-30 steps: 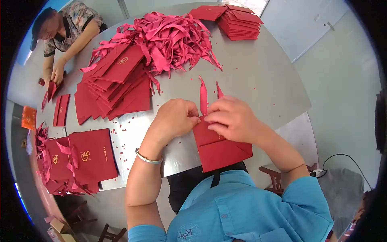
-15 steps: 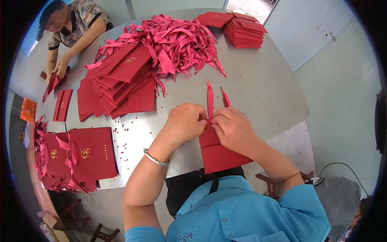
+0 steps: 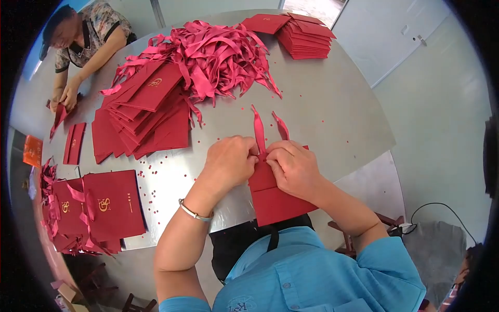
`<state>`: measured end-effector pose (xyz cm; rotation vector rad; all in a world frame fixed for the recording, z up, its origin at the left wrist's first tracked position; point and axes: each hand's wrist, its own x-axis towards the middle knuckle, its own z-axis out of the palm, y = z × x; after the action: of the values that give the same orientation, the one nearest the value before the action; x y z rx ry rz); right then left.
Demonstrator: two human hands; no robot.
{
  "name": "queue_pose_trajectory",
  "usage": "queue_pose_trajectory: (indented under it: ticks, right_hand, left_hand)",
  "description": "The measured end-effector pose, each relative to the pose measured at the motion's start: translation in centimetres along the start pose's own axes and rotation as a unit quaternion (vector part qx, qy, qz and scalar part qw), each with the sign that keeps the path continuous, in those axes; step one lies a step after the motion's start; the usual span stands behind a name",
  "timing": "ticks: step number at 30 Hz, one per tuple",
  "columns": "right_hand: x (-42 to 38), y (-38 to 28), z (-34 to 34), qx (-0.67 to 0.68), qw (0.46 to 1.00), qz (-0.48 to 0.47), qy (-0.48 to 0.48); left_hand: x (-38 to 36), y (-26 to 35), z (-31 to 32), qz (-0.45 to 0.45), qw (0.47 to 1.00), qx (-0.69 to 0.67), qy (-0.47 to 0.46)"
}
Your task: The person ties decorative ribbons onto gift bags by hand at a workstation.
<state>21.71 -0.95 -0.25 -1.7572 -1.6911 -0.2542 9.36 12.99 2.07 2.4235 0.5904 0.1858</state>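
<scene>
A red paper bag [image 3: 278, 205] lies flat at the table's near edge, its upper part under my hands. My left hand [image 3: 231, 161] is closed at the bag's upper left edge, fingertips pinched by the base of a pink ribbon [image 3: 259, 127]. My right hand [image 3: 292, 169] pinches at the bag's top, right beside the left fingertips. A second ribbon end [image 3: 280, 126] sticks up past the right hand. What exactly sits between the fingertips is too small to tell.
Ahead is a heap of pink ribbons [image 3: 221, 60], with stacked red bags [image 3: 150, 112] left of it and another stack [image 3: 305, 39] at the back right. Ribboned bags [image 3: 112, 203] lie near left. A person [image 3: 86, 44] handles a red piece at far left.
The view has shifted slightly, so the table items appear further left. Both hands stay at the bag's top, and the right fingertips have moved a little against the ribbon's base.
</scene>
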Motion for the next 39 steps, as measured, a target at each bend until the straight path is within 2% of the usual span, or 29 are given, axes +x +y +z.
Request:
queue_pose_trajectory:
  ticks: [12, 14, 15, 16, 17, 18, 19, 21, 22, 24, 25, 27, 28, 30, 34, 36, 39]
  right_hand:
    - [-0.1, 0.4, -0.6, 0.032, 0.999, 0.026, -0.032]
    - [0.4, 0.6, -1.3, 0.22, 0.968, 0.119, 0.02]
    - [0.5, 1.1, -2.0, 0.216, 0.969, 0.121, 0.02]
    - [0.5, 2.1, -3.0, 0.223, 0.961, 0.16, 0.027]
    - [0.6, 3.0, -4.0, 0.23, 0.952, 0.198, 0.034]
    - [0.6, 3.8, -4.7, 0.204, 0.945, 0.257, 0.006]
    - [0.7, 4.5, -5.0, 0.202, 0.945, 0.258, 0.007]
    - [0.9, 5.5, -5.4, 0.173, 0.908, 0.358, -0.133]
    - [1.1, 5.7, -5.3, 0.173, 0.908, 0.359, -0.132]
    - [1.6, 5.6, -4.8, 0.193, 0.892, 0.365, -0.184]
    - [2.0, 5.6, -4.7, 0.193, 0.892, 0.365, -0.182]
    - [3.3, 5.4, -4.9, 0.111, 0.902, 0.329, -0.255]
    - [3.9, 5.2, -5.0, 0.111, 0.902, 0.33, -0.253]
    - [4.8, 4.8, -5.0, 0.052, 0.891, 0.314, -0.323]
    - [4.8, 5.1, -4.2, 0.039, 0.902, 0.297, -0.311]
    - [4.6, 5.1, -3.8, 0.053, 0.893, 0.344, -0.286]
    - [4.2, 4.8, -3.5, 0.04, 0.903, 0.353, -0.24]
  left_hand:
    - [-0.1, -0.1, 0.1, 0.01, 1.0, 0.011, 0.001]
    - [-0.2, 0.2, -0.2, 0.014, 1.0, 0.017, 0.005]
    - [-0.3, 0.3, -0.4, 0.016, 0.999, 0.025, 0.011]
    - [-0.3, 0.3, -0.3, 0.018, 0.999, 0.024, 0.011]
    - [-0.2, 0.2, -0.2, 0.04, 0.998, -0.002, 0.047]
    - [-0.2, 0.2, -0.1, 0.062, 0.994, -0.026, 0.084]
    - [-0.2, 0.5, 0.0, 0.064, 0.994, -0.027, 0.084]
    - [-0.2, 1.2, 0.3, 0.121, 0.976, -0.133, 0.125]
    - [-0.1, 1.3, 0.6, 0.123, 0.976, -0.133, 0.124]
    - [0.0, 1.3, 1.6, 0.203, 0.964, -0.111, 0.129]
    - [-0.1, 1.4, 1.8, 0.204, 0.964, -0.11, 0.128]
    - [-0.2, 1.7, 2.0, 0.214, 0.968, -0.076, 0.103]
    - [-0.3, 1.7, 2.1, 0.216, 0.968, -0.076, 0.102]
    - [-0.3, 1.7, 2.2, 0.201, 0.974, -0.052, 0.086]
    - [-0.2, 1.6, 2.4, 0.183, 0.979, -0.055, 0.077]
    - [-0.2, 1.5, 2.3, 0.167, 0.983, -0.048, 0.051]
    - [-0.3, 1.6, 2.0, 0.167, 0.983, -0.058, 0.042]
